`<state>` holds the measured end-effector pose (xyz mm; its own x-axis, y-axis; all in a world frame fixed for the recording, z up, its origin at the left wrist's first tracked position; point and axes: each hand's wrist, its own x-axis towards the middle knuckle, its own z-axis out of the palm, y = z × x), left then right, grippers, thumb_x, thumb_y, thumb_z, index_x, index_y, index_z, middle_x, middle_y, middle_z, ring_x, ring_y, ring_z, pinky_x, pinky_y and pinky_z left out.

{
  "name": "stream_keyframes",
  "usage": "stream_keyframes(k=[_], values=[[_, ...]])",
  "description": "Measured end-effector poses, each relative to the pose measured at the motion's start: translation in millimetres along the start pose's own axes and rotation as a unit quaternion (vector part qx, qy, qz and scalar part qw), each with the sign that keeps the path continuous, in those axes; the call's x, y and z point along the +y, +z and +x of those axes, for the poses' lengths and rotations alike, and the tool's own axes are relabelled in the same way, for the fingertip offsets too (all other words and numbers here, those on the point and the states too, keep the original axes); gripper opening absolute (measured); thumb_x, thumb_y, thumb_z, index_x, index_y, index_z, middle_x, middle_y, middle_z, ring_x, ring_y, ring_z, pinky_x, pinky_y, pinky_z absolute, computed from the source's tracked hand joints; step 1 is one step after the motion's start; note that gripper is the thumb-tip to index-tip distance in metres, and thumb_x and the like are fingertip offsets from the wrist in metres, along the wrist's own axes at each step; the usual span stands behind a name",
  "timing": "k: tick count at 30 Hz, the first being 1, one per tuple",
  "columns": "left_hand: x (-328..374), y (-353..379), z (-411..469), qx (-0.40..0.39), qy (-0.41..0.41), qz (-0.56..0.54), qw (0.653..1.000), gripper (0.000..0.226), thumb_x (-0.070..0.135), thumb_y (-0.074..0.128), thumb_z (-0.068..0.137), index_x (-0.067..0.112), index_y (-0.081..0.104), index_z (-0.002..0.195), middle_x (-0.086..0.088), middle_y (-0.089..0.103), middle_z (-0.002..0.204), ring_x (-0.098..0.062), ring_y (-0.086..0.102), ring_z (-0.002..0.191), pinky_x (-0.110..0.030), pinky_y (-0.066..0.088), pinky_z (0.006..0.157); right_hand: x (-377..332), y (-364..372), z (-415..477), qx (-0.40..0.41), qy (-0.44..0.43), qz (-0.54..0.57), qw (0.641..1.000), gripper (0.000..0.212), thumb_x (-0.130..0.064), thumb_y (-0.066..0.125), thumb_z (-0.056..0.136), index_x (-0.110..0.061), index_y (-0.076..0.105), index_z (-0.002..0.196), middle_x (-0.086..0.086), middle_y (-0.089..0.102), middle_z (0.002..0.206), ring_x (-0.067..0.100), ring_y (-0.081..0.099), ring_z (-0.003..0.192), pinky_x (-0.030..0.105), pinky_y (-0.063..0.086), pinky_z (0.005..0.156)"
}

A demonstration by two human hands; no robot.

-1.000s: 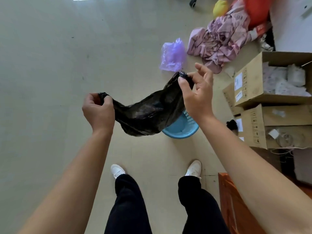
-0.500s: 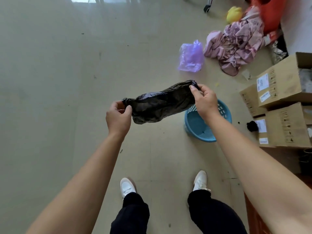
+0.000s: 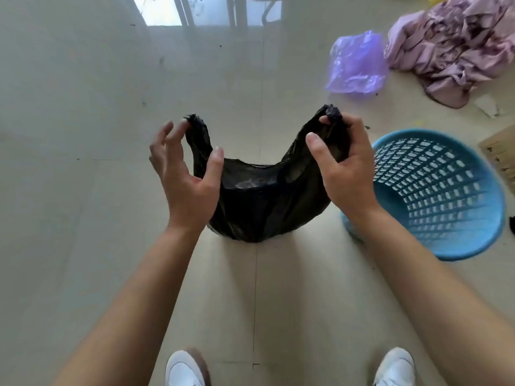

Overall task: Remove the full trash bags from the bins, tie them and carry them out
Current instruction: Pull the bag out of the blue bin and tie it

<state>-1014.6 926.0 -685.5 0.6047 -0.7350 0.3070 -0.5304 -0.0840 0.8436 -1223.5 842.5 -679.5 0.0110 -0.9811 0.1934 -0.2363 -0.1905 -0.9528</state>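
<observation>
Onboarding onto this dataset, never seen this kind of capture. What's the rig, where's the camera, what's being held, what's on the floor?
There is no robot here. A person works with bare hands, and a single wide-angle camera on their head looks forward and down, so you see their own forearms and white shoes. The right hand grips one bunched handle of a black trash bag. The left hand holds the other handle between thumb and spread fingers. The bag hangs between them above the floor, with its handles apart and not yet tied. On the tiled floor, right of the bag, stands a blue lattice bin with no liner in it. Beyond it lie a purple plastic bag and a heap of pinkish cloth.
</observation>
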Motion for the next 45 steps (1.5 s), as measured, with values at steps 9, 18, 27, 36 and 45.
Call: stream_keyframes(k=[9,18,27,36,45], values=[[-118.5,59.8,-22.6,-0.039,-0.060,-0.056,0.996,0.148,0.058,0.087,0.064,0.023,-0.027,0.152,-0.014,-0.008,0.166,-0.009,-0.001,0.154,-0.048,0.018,0.124,139.6,20.0,-26.5,-0.134,0.021,-0.024,0.990,0.120,-0.050,0.084,0.064,-0.015,0.011,0.151,-0.012,0.036,0.149,-0.014,0.036,0.134,0.009,0.033,0.109],[-102.9,57.8,25.0,-0.213,-0.143,-0.160,0.953,0.018,0.032,0.078,0.085,0.015,0.070,0.088,-0.001,0.065,0.089,-0.015,0.066,0.081,-0.035,0.055,0.081,126.6,54.7,-9.1,-0.128,0.122,0.069,0.982,0.057,-0.057,0.085,0.062,-0.019,0.070,0.103,-0.008,0.073,0.097,0.012,0.071,0.096,0.046,0.056,0.096],[-69.7,53.5,2.6,-0.141,-0.138,-0.374,0.906,0.041,0.029,0.062,0.096,-0.011,0.060,0.103,-0.012,0.077,0.081,-0.024,0.074,0.076,-0.034,0.058,0.073,125.2,78.0,2.5,-0.098,0.116,0.039,0.988,0.082,-0.064,0.088,0.051,-0.025,0.056,0.115,0.004,0.059,0.124,0.017,0.062,0.115,0.043,0.053,0.101],[-69.0,56.7,-9.4,-0.114,-0.191,-0.464,0.857,0.020,0.025,0.055,0.101,0.011,0.056,0.087,0.004,0.044,0.049,-0.013,0.057,0.050,-0.036,0.059,0.072,113.5,69.8,21.6,-0.106,0.198,0.232,0.946,0.074,-0.042,0.084,0.077,-0.007,0.056,0.135,0.011,0.070,0.124,0.026,0.068,0.114,0.047,0.050,0.105],[-78.4,68.9,-6.1,-0.203,-0.322,-0.430,0.818,0.005,0.017,0.048,0.100,0.015,0.048,0.105,0.002,0.038,0.068,-0.009,0.027,0.043,-0.022,0.030,0.040,125.0,9.3,4.5,-0.196,0.024,-0.202,0.959,0.053,-0.059,0.045,0.096,-0.012,0.067,0.109,0.008,0.072,0.102,0.025,0.065,0.101,0.041,0.050,0.093]])
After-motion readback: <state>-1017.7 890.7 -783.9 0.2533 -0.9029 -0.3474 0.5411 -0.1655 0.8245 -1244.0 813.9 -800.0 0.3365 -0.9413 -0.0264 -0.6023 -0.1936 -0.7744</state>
